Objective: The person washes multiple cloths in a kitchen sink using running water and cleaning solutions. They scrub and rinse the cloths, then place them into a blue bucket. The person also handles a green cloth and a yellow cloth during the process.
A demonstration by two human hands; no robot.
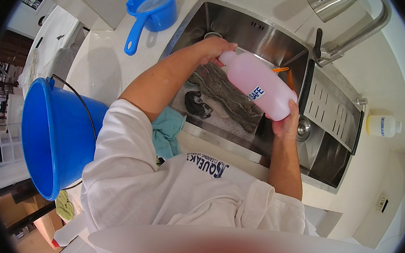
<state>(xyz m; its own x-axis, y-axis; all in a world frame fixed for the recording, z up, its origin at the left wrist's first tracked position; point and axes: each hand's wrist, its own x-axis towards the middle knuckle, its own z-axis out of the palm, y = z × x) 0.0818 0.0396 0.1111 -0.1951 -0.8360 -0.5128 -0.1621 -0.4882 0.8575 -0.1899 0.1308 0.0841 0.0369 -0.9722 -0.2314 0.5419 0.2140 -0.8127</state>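
Over the sink (207, 10), both of my hands hold a plastic bottle of pink liquid (254, 78), tilted across the left basin. My left hand (214, 50) is closed at the white cap and neck. Its fingers partly hide the cap, so whether it is screwed tight cannot be seen. The bottle's base rests in the fingers of my right hand (286, 123). Below it, a wet dark grey textured cloth (224, 97) lies in suds, beside a small black-and-white cloth (195, 104). An orange handle (280, 70) shows behind the bottle.
A blue dipper (161, 21) with sudsy liquid stands on the left counter. Nearer me are a large blue bucket (68, 135) and a teal cloth (168, 131). Right lie a slotted drain tray (330, 103), a faucet (356, 41) and a bottle of yellow liquid (380, 126).
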